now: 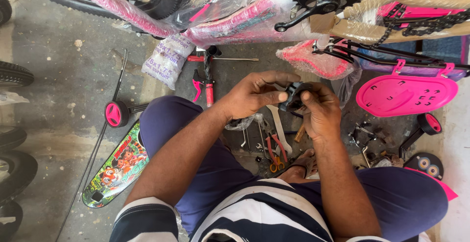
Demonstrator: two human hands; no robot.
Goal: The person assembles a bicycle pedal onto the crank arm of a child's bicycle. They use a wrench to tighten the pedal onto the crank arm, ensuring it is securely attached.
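Bare grey concrete floor (pixel 63 75) is taking up most of the view, pretty stained and dusty, with bright daylight falling across it. Black tyres (pixel 12 139) are lining the left edge, a plastic-wrapped pink bike frame (pixel 235 24) is lying along the top, and loose tools (pixel 274 146) are sitting scattered on the ground

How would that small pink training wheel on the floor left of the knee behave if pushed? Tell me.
The pink training wheel probably feels light, being small and plastic-looking. Its attached dark bracket arm would likely stop a free roll, making it pivot or drag. It looks stiff, not floppy.
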